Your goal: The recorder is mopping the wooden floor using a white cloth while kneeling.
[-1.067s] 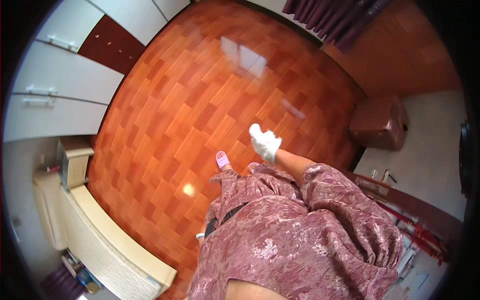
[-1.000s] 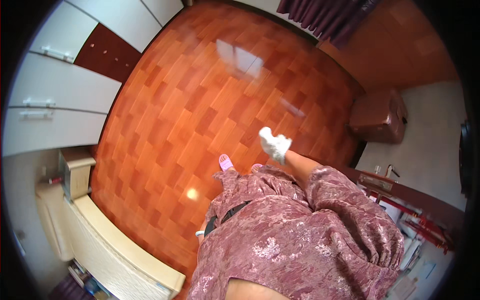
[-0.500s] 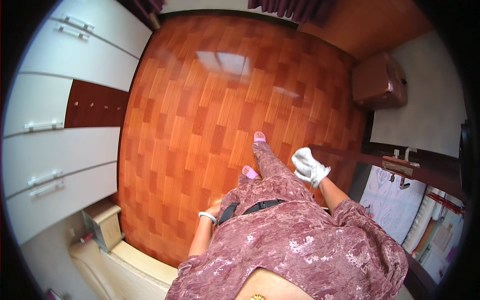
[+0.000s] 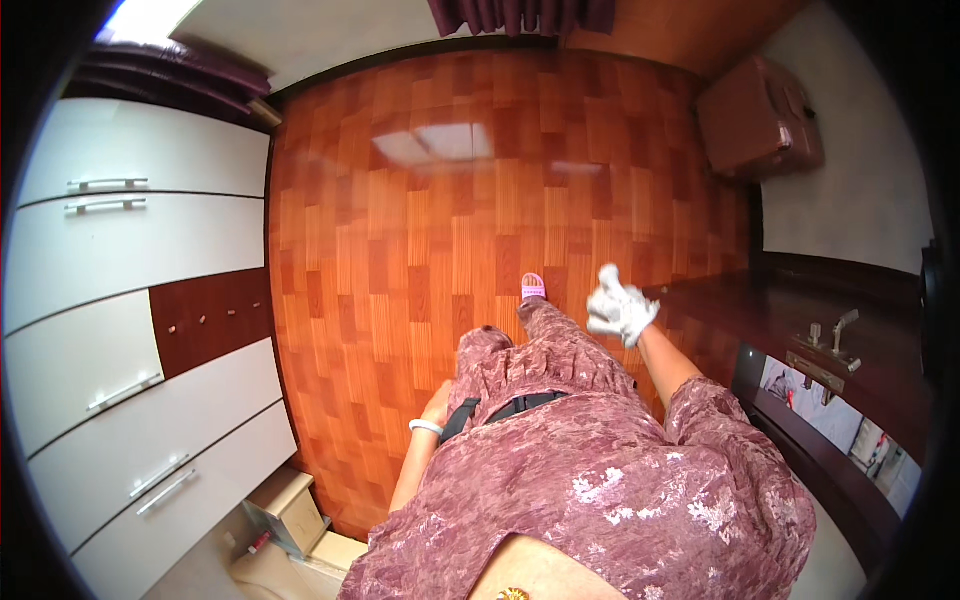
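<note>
My right hand (image 4: 622,310) is covered by what looks like a white fabric glove and hangs beside my right thigh. One gloved finger points away from the rest, and I see nothing held in it. Close by is the edge of a dark brown door (image 4: 740,305). My bare left hand (image 4: 437,404) hangs low against my left thigh, below a white bangle (image 4: 426,426); its fingers are mostly hidden by the trousers. One pink slipper (image 4: 533,287) shows on a foot ahead of me.
White cabinets (image 4: 150,230) with bar handles line the left side. A small cream drawer unit (image 4: 290,515) stands at lower left. A brown suitcase (image 4: 760,120) sits by the far right wall. A metal door handle (image 4: 840,330) projects at right. Purple curtains (image 4: 525,15) hang at the back.
My view has turned, and the door now covers more of the room at right. Two slippers showed before; one shows now. A gloved finger now stands out from my right hand.
</note>
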Available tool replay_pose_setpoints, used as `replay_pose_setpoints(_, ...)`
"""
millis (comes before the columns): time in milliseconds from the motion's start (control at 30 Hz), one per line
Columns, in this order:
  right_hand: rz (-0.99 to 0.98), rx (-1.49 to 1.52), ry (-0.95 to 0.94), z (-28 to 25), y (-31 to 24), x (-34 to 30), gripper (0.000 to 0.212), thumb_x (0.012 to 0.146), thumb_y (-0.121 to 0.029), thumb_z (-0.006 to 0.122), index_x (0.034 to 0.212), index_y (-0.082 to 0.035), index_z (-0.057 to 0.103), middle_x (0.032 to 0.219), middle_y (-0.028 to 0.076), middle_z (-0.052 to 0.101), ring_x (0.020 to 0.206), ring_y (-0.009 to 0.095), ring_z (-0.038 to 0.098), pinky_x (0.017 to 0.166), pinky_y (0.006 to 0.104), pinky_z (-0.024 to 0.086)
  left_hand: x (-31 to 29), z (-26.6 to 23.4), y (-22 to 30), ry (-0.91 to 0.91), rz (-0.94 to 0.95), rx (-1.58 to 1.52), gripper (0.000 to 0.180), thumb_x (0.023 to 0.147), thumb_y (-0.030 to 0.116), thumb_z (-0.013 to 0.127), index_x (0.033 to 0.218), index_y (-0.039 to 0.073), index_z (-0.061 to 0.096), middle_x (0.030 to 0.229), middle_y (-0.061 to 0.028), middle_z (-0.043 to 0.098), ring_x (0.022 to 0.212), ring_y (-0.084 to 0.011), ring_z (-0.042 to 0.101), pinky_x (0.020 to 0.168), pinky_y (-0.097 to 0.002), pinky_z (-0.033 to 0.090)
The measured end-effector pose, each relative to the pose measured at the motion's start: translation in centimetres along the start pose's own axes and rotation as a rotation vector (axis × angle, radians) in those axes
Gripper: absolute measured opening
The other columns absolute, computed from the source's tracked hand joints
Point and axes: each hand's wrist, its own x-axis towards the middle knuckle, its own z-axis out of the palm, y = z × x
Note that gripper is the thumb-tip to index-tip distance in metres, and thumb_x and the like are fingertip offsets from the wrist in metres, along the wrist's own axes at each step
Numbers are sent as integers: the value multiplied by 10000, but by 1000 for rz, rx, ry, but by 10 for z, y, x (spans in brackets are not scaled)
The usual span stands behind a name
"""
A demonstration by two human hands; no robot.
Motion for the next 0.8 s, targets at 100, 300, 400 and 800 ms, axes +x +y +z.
replay_pose_setpoints(100,-28,-148,-15,-57,-48,38,221,840,-392,605,975,-216,597,924,69,658,905,234,679,899,500,455,55,-25,-52,248,149,223,541,942,422,543,1291,9,564,1285,-254,567,1169,-364,567,997,-416,448)
replay_pose_setpoints(300,1,-434,-7,-120,-104,-6,315,837,-381,594,1050,-150,613,1041,87,614,948,242,658,938,462,448,98,-92,-26,39,277,437,554,903,450,557,1281,46,581,1274,-274,545,1204,-457,503,1029,-467,418)
replay_pose_setpoints(400,48,-567,2,-133,-143,-58,362,835,-375,589,1088,-117,621,1099,96,592,969,247,647,957,443,444,112,-125,7,-241,417,597,647,907,456,610,1369,10,523,1415,-216,534,1337,-383,453,1120,-392,343)
replay_pose_setpoints(800,500,-271,-112,-196,-295,-145,505,982,-455,321,1064,-186,740,1026,115,678,1131,335,548,1081,574,275,190,-270,41,-536,73,910,858,813,641,596,1460,95,450,1436,-315,448,1369,-459,396,1146,-459,335)
